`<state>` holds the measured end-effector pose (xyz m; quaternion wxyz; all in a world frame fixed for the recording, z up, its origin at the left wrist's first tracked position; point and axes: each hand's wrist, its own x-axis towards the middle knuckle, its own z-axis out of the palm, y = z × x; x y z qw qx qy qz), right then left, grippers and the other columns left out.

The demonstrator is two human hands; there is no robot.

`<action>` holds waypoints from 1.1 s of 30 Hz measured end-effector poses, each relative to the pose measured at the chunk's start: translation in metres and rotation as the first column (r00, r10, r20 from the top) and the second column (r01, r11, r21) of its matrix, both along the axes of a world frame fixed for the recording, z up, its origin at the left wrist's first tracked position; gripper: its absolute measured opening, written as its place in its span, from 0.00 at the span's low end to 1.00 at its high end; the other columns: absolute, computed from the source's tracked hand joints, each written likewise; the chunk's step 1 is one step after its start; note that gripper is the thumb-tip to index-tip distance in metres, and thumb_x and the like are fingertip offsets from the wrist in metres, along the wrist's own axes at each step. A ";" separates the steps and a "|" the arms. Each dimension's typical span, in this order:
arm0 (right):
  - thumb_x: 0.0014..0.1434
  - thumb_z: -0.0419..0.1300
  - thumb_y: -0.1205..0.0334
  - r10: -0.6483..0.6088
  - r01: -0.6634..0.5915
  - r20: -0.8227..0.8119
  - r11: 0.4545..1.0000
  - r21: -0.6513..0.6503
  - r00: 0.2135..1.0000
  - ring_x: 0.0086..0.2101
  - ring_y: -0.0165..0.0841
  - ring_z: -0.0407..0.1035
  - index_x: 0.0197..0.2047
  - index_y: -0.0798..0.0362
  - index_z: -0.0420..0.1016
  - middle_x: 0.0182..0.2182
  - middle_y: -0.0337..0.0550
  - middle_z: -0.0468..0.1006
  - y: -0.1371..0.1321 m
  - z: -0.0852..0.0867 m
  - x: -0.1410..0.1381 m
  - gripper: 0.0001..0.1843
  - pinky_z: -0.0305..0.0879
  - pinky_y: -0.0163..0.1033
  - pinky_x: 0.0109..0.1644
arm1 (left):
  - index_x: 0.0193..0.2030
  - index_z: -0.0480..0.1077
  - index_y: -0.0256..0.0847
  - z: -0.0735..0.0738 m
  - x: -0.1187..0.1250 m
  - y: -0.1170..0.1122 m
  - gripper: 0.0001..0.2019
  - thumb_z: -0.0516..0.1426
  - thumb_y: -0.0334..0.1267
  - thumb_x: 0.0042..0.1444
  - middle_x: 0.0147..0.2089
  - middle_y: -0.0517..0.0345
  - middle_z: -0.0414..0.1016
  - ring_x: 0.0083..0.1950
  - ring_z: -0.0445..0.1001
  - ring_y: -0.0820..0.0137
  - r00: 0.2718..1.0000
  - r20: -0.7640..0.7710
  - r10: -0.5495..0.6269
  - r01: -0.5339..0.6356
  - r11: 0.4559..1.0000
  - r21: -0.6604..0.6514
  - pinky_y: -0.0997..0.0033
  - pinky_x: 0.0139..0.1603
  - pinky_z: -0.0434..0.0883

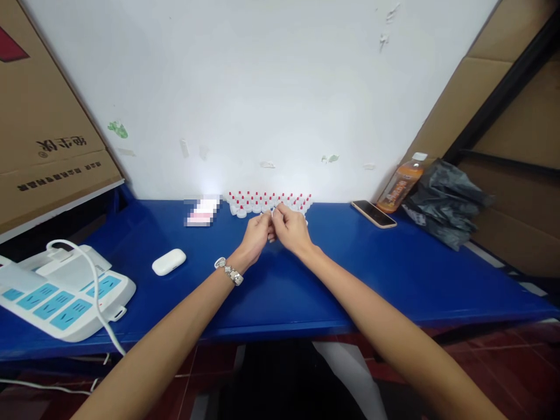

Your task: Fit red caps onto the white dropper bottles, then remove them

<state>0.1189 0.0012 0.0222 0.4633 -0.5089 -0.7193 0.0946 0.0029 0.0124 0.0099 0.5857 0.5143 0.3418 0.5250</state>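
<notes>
Rows of small red-tipped white caps (256, 206) stood on the blue tabletop (280, 291) near the white wall (262, 105). Just in front of them, the left hand (256, 237) and right hand (293, 230) met, fingers (284, 212) curled nearly closed; what, if anything, they pinched was hidden and could not be told.

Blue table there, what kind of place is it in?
Perhaps a little work corner, maybe in a workshop or storeroom. The blue table holds rows of small red-tipped white pieces and a big power strip, and printed cardboard stands along one side.
</notes>
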 end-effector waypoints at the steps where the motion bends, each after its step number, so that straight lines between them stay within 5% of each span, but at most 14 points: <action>1: 0.65 0.47 0.54 0.006 -0.008 -0.067 1.000 -0.030 0.998 0.24 0.31 0.60 0.26 0.50 0.62 0.19 0.35 0.63 0.001 0.000 -0.001 0.16 0.54 0.35 0.31 | 0.23 0.54 0.43 0.000 -0.001 0.000 0.21 0.52 0.51 0.63 0.19 0.68 0.50 0.19 0.51 0.78 0.998 -0.057 0.020 -0.017 0.998 0.058 0.74 0.21 0.55; 4: 0.61 0.48 0.55 0.061 -0.113 -0.295 0.980 -0.165 0.954 0.21 0.29 0.55 0.20 0.50 0.55 0.16 0.36 0.58 0.006 0.002 -0.002 0.19 0.51 0.35 0.26 | 0.21 0.56 0.42 0.003 -0.009 -0.002 0.24 0.51 0.53 0.64 0.19 0.64 0.55 0.22 0.54 0.75 0.934 -0.306 0.184 -0.061 0.927 0.371 0.71 0.24 0.55; 6: 0.59 0.49 0.55 0.078 -0.251 -0.465 0.912 -0.323 0.882 0.18 0.27 0.49 0.18 0.49 0.53 0.15 0.34 0.54 0.008 0.005 -0.001 0.19 0.46 0.34 0.22 | 0.21 0.59 0.41 0.005 -0.012 -0.004 0.23 0.52 0.51 0.65 0.20 0.61 0.60 0.24 0.58 0.74 0.865 -0.410 0.290 -0.035 0.849 0.528 0.70 0.27 0.55; 9: 0.57 0.49 0.55 0.056 -0.429 -0.630 0.779 -0.458 0.775 0.16 0.25 0.42 0.18 0.48 0.50 0.13 0.32 0.50 0.009 0.009 0.001 0.18 0.41 0.34 0.19 | 0.21 0.60 0.40 0.003 -0.009 -0.005 0.24 0.51 0.52 0.66 0.20 0.61 0.62 0.24 0.59 0.73 0.865 -0.400 0.303 -0.041 0.837 0.545 0.70 0.28 0.57; 11: 0.57 0.48 0.55 0.051 -0.396 -0.616 0.807 -0.438 0.786 0.15 0.25 0.42 0.17 0.48 0.49 0.13 0.32 0.50 0.009 0.009 0.002 0.19 0.43 0.33 0.19 | 0.21 0.59 0.40 -0.002 -0.003 -0.002 0.25 0.50 0.54 0.66 0.20 0.62 0.61 0.23 0.59 0.74 0.913 -0.331 0.237 -0.057 0.879 0.473 0.71 0.27 0.58; 15: 0.59 0.50 0.55 0.034 -0.108 -0.314 0.970 -0.220 0.949 0.19 0.29 0.58 0.19 0.50 0.59 0.15 0.37 0.63 0.003 0.007 -0.001 0.18 0.53 0.34 0.26 | 0.21 0.57 0.41 -0.008 0.007 0.002 0.24 0.51 0.52 0.65 0.18 0.64 0.57 0.21 0.57 0.76 0.988 -0.113 0.101 -0.076 0.975 0.210 0.73 0.24 0.59; 18: 0.60 0.51 0.53 -0.088 0.085 -0.023 0.992 -0.090 0.996 0.27 0.33 0.66 0.25 0.51 0.67 0.21 0.40 0.71 -0.003 0.007 -0.004 0.16 0.57 0.35 0.32 | 0.24 0.60 0.40 -0.006 0.010 0.002 0.18 0.55 0.45 0.62 0.20 0.64 0.60 0.23 0.59 0.77 0.994 0.025 0.110 -0.111 0.993 0.043 0.75 0.25 0.60; 21: 0.60 0.52 0.54 -0.162 0.157 0.132 0.987 0.046 0.978 0.33 0.35 0.68 0.27 0.51 0.68 0.28 0.43 0.76 -0.003 0.007 -0.005 0.14 0.58 0.36 0.37 | 0.26 0.60 0.40 -0.004 0.009 0.001 0.14 0.56 0.42 0.60 0.23 0.64 0.62 0.25 0.61 0.76 0.989 0.062 0.132 -0.133 0.991 0.009 0.75 0.27 0.62; 24: 0.59 0.51 0.55 -0.121 0.116 0.088 0.991 0.067 0.989 0.31 0.34 0.66 0.24 0.51 0.63 0.25 0.42 0.73 0.003 0.002 -0.004 0.14 0.57 0.36 0.36 | 0.25 0.59 0.40 -0.005 0.003 0.001 0.18 0.52 0.46 0.64 0.22 0.63 0.61 0.24 0.60 0.75 0.984 -0.098 0.146 -0.131 0.980 0.148 0.73 0.27 0.60; 27: 0.59 0.48 0.55 -0.001 -0.016 -0.212 0.997 -0.079 0.977 0.24 0.30 0.59 0.21 0.50 0.56 0.19 0.37 0.62 0.011 -0.004 -0.003 0.17 0.54 0.35 0.29 | 0.29 0.61 0.41 -0.005 -0.006 -0.003 0.18 0.47 0.48 0.70 0.26 0.61 0.64 0.27 0.63 0.73 0.898 -0.385 0.215 -0.032 0.903 0.429 0.71 0.30 0.60; 29: 0.58 0.48 0.56 0.060 -0.149 -0.427 0.972 -0.179 0.902 0.21 0.28 0.53 0.20 0.50 0.53 0.16 0.35 0.57 0.013 -0.005 -0.001 0.17 0.50 0.34 0.25 | 0.33 0.59 0.42 -0.003 -0.010 -0.006 0.16 0.44 0.46 0.71 0.29 0.60 0.66 0.30 0.64 0.71 0.797 -0.526 0.297 0.059 0.828 0.557 0.69 0.32 0.61; 33: 0.56 0.48 0.57 0.036 -0.429 -0.699 0.811 -0.397 0.715 0.16 0.24 0.42 0.19 0.49 0.51 0.13 0.31 0.50 0.008 0.001 0.007 0.16 0.39 0.32 0.20 | 0.37 0.59 0.42 0.006 -0.017 -0.009 0.14 0.41 0.42 0.72 0.34 0.56 0.68 0.36 0.67 0.67 0.592 -0.636 0.495 0.226 0.655 0.721 0.67 0.37 0.64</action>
